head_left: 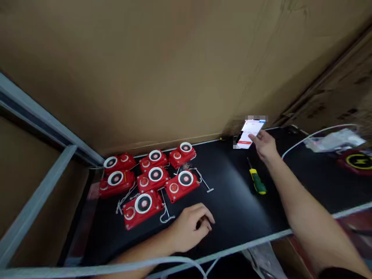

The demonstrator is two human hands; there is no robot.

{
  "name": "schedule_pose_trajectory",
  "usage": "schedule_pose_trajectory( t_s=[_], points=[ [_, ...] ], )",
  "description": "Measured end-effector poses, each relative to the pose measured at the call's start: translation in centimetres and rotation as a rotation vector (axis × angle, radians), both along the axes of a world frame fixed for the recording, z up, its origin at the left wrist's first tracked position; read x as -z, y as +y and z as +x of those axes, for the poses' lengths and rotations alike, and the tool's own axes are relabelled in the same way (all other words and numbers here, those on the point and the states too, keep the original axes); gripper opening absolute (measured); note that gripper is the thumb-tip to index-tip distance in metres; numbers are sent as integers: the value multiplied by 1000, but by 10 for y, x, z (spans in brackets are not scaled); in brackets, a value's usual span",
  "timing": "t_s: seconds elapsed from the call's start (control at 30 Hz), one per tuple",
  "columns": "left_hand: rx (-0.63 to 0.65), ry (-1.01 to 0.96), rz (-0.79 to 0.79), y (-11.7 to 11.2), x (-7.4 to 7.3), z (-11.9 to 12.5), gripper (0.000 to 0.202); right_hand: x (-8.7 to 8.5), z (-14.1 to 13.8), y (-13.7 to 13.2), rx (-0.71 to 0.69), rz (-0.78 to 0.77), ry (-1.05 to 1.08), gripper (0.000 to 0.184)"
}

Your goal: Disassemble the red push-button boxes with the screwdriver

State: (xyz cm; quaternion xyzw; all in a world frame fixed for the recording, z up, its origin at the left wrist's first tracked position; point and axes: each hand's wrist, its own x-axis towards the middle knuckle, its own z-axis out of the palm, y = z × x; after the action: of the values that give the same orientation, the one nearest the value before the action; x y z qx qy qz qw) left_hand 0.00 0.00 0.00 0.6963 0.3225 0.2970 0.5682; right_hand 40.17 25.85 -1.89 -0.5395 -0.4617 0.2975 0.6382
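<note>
My right hand grips a smartphone with a lit screen, thumb over its front, near the back wall. Below that hand, a screwdriver with a green and yellow handle lies on the black shelf top. My left hand rests by the front edge, fingers loosely curled with a gap to the thumb; nothing shows in it. To its left sit several red alarm-like boxes, each with a white-ringed black disc and a red dome. Thin cords tie small T-shaped metal hammers to some boxes.
Cardboard panels stand behind the shelf, and a grey metal frame rises at the left. At the right lie a clear plastic bag, a white cable and a red round object with a yellow lightning mark. A pale tube crosses the foreground.
</note>
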Motion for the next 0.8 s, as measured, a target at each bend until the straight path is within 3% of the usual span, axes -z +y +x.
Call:
schedule_pose_trajectory(
  t_s=[0.23,0.4,0.63,0.8],
  points=[
    [4,5,39,2,-2,1,25,-12,-1,14,-118,-83,-54,36],
    [7,-1,34,3,-5,0,25,-28,4,28,-190,-202,-82,42],
    [100,-94,5,7,-14,0,32,-44,9,25,-100,-232,-121,44],
    [161,-191,-105,6,-21,1,27,-52,9,20,-30,-237,-159,41]
  ],
)
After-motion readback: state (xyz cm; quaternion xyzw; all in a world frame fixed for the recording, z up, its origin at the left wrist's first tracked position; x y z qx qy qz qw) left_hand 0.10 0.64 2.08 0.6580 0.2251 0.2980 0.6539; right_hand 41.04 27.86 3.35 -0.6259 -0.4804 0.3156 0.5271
